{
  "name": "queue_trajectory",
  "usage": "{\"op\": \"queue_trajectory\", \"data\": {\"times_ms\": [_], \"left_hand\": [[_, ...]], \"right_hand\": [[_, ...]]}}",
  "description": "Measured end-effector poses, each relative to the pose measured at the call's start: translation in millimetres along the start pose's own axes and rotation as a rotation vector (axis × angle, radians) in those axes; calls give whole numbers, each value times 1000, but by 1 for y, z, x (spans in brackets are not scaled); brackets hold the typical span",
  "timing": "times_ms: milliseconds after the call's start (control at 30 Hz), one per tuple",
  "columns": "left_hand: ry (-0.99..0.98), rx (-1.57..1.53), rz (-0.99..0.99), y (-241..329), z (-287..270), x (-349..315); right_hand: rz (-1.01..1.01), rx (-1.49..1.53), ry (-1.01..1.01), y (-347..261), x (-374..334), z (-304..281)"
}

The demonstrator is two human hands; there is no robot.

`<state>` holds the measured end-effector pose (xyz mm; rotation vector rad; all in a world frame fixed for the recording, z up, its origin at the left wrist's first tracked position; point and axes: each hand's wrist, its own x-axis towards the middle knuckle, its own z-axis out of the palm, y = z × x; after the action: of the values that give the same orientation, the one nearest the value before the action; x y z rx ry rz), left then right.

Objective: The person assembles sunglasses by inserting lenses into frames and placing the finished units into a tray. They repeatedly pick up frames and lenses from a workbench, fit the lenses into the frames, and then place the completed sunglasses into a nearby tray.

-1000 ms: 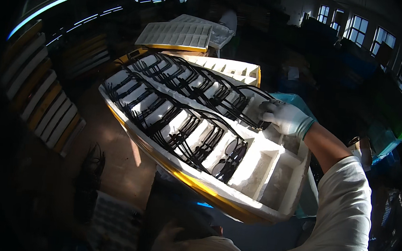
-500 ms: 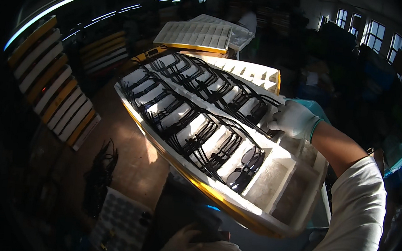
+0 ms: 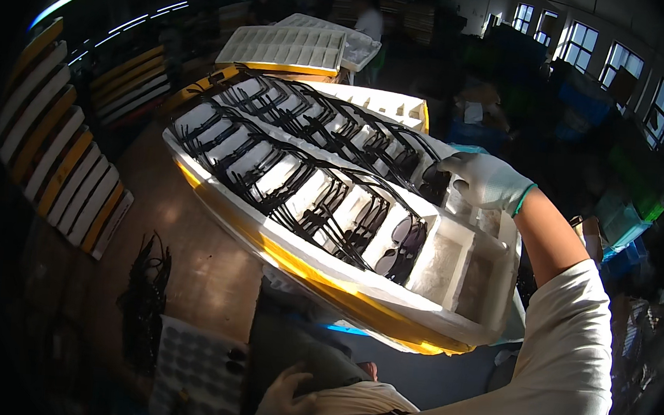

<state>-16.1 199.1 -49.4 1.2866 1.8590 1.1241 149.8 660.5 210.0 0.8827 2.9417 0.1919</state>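
Note:
A long white tray with a yellow side (image 3: 266, 257) lies slanted before me, split into two rows of compartments. Bundles of dark sunglasses (image 3: 399, 248) fill most of them, their thin black temples jutting over the dividers. At the right end of the far row is my right hand (image 3: 490, 179), in a white glove with a green cuff. Its fingers are curled and closed on a pair of sunglasses (image 3: 432, 183); the fingertips are partly hidden. Low in the picture, away from the tray, my left hand (image 3: 286, 397) rests dimly lit by my lap, fingers apart and holding nothing.
Other compartment trays (image 3: 282, 47) stand behind this one. Stacked yellow and white trays (image 3: 67, 159) rise at the left. Dark strands (image 3: 146, 294) lie on the brown table (image 3: 202, 275), beside a pale sheet with round hollows (image 3: 187, 368). A person (image 3: 370, 25) is far back.
The view has shifted, so the scene sits further left and higher. My right hand has moved from the compartment dividers onto the last sunglasses of the far row. My left hand stays low.

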Motion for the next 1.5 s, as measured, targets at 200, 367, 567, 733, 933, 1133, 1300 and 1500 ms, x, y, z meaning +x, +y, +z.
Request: {"op": "queue_trajectory", "data": {"times_ms": [200, 367, 567, 733, 933, 1133, 1300, 1500], "left_hand": [[168, -69, 67, -33, -6, -29], [208, -207, -217, -23, -37, -69], [302, -252, -444, -56, -38, -162], [727, -257, -710, -57, 28, -275], [851, -117, -890, -25, 59, -305], [763, -104, -684, 1, -1, -295], [530, -137, -598, 6, -92, -274], [1419, -736, -499, -191, -248, -164]], "right_hand": [[-232, 398, 476, -105, -88, -53], [-720, 784, 247, -235, -96, -20], [-1011, 635, -500, -414, -58, 153], [-1499, 536, -539, -500, -60, 214], [-1474, 322, -478, -582, -89, 239], [-1262, 112, -394, -614, -109, 254], [-1291, 232, -447, -620, -120, 269], [-1372, 516, -334, -617, -108, 286]]}}
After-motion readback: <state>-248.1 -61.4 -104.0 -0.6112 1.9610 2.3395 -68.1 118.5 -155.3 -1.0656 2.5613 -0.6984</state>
